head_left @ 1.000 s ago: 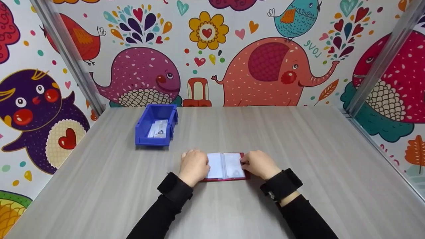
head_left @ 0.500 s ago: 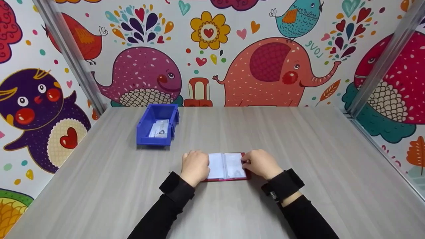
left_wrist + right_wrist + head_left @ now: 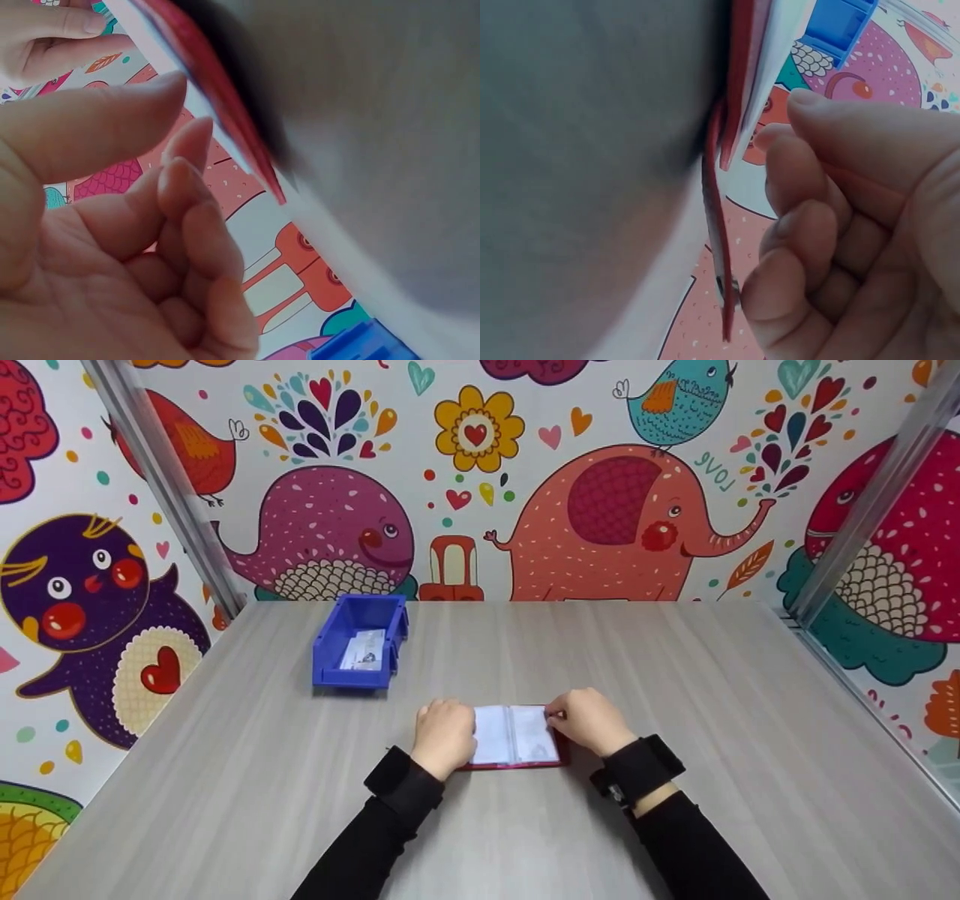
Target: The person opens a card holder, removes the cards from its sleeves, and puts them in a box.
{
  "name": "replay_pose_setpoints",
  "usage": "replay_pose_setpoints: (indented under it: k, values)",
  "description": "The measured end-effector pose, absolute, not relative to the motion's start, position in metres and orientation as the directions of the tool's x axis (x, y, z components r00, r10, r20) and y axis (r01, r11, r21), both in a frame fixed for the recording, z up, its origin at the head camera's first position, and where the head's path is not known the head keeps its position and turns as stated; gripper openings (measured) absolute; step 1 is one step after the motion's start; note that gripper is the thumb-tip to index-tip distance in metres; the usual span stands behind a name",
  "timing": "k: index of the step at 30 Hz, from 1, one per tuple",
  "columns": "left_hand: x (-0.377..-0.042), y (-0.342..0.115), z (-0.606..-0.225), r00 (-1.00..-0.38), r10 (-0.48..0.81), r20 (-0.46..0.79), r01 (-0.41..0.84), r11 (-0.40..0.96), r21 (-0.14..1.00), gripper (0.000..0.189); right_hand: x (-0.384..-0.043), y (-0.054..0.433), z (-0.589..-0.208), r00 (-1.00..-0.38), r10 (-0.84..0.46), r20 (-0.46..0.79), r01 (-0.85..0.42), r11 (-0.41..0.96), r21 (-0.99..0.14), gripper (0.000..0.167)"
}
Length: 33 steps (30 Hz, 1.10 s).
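Observation:
A small red card holder (image 3: pixel 492 735) lies spread on the table, its clear sleeves facing up over pale pages. At its left edge, my left hand (image 3: pixel 444 739) holds the cover, fingers curled and thumb (image 3: pixel 161 109) over the page side. My right hand (image 3: pixel 596 721) is at the upper right corner, with thumb and index finger pinched together at the right page's edge. The right wrist view shows a red strap (image 3: pixel 717 217) with a metal snap hanging beside the curled fingers. What exactly lies between the right fingertips is too small to make out.
A blue bin (image 3: pixel 351 678) stands at the back left of the table (image 3: pixel 675 675), with several white cards (image 3: pixel 365 649) inside. Cartoon-printed panels (image 3: pixel 465 495) rise behind and at both sides, with metal posts at the corners.
My right hand has slid slightly up the right page's edge toward its top corner. My left hand stays on the left edge. The head view has shifted a little.

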State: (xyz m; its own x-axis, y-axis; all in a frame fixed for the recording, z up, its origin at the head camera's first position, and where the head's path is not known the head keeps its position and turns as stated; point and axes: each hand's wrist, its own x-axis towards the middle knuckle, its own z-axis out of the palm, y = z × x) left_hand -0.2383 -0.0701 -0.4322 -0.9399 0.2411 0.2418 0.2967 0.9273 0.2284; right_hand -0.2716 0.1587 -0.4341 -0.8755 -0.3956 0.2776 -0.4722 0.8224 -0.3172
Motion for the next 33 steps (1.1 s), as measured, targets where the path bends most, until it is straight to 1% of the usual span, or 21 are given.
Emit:
replay_pose_setpoints:
  k: [5,8,12,21,24,26,29,33]
  values:
    - [-0.239,-0.0699,-0.4334,-0.934,0.246,0.258,0.305,0.926,0.222,0.007,-0.276,0.1587,-0.4336,-0.866,-0.421,0.269,-0.49,0.82,-0.297,0.014]
    - [-0.2393,-0.0701,-0.4336,-0.931,0.249,0.267,0.311,0.923,0.225,0.006,-0.2767,0.1586,-0.433,-0.877,-0.409,0.251,-0.473,0.828,-0.301,0.018]
    - [-0.2394,-0.0705,-0.4337,-0.928,0.253,0.274,0.319,0.919,0.231,0.005,-0.2771,0.1579,-0.4322,-0.892,-0.391,0.227,-0.447,0.84,-0.309,0.02]
    - [-0.2384,-0.0691,-0.4332,-0.932,0.243,0.268,0.309,0.92,0.242,0.006,-0.2771,0.1557,-0.4313,-0.904,-0.387,0.18,-0.425,0.852,-0.304,0.02]
    - [-0.2382,-0.0695,-0.433,-0.933,0.242,0.267,0.306,0.922,0.236,0.007,-0.2771,0.1558,-0.4313,-0.897,-0.407,0.175,-0.442,0.845,-0.301,0.009]
    - [-0.2382,-0.0699,-0.433,-0.933,0.242,0.266,0.306,0.922,0.235,0.007,-0.2768,0.1563,-0.4313,-0.887,-0.426,0.18,-0.462,0.837,-0.294,0.005]
    - [-0.2381,-0.0704,-0.4327,-0.934,0.242,0.264,0.305,0.923,0.234,0.006,-0.2767,0.1573,-0.4319,-0.877,-0.443,0.187,-0.48,0.828,-0.291,0.007]
    - [-0.2379,-0.0708,-0.4325,-0.933,0.241,0.266,0.305,0.923,0.235,0.006,-0.2758,0.1581,-0.4324,-0.874,-0.444,0.199,-0.486,0.821,-0.301,0.015]
